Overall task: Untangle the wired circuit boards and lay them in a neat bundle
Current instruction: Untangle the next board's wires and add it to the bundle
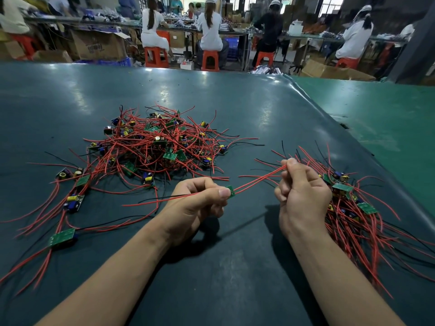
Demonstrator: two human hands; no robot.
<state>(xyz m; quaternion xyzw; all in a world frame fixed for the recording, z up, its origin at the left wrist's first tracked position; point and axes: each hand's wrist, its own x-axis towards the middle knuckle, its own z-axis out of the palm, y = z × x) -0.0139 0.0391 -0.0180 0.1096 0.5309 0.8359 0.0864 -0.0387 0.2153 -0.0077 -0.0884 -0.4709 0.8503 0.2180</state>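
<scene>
A dark green matte tabletop (235,267) holds a large tangled heap of red-wired green circuit boards (160,142) at far left and a tidier bundle of wired boards (353,208) at right. Between them, the left hand (200,201) pinches one small green circuit board (231,191), while the right hand (303,191) grips its two red wires (259,181) taut.

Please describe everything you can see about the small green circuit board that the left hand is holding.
The small green circuit board is mostly hidden; only a green corner shows beside the thumb of the left hand, which pinches it above the dark table mat. Thin red wires run from it up and right into the fingers of the right hand, pulled nearly straight. More red and black leads trail left from the left hand.
</scene>
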